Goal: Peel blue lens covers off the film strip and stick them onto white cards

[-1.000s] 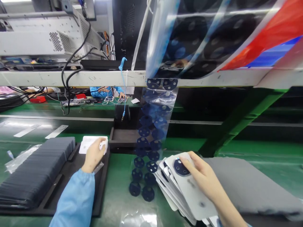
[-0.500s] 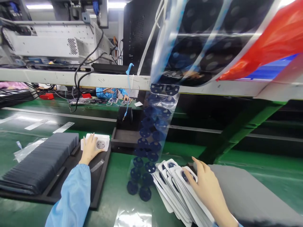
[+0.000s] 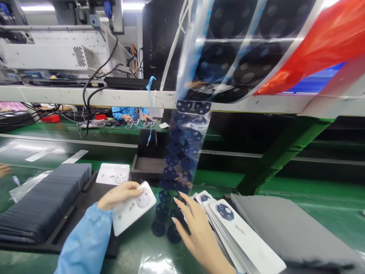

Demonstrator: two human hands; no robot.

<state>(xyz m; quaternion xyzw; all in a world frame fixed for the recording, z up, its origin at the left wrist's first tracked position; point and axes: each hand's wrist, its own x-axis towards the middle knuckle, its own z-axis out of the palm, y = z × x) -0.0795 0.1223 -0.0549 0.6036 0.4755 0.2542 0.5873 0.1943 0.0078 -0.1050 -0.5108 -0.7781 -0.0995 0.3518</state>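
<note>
Gripping a white phone back panel (image 3: 128, 220) at lower centre, the left hand (image 3: 122, 195) showed its pale camera disc (image 3: 143, 198). A pale-disc pile (image 3: 107, 173) left of centre seemed undone; a dark-disc stack (image 3: 245, 236) at lower right looked finished, beside the spread-fingered, apparently empty right hand (image 3: 197, 228).

A thin white panel (image 3: 131, 214) with a pale round patch at its far right end is held aslant at near left, beside a clear hanging strip (image 3: 182, 150) of dark-blue discs, with dark-patched white panels (image 3: 241, 230) stacked in a fan at near right.
</note>
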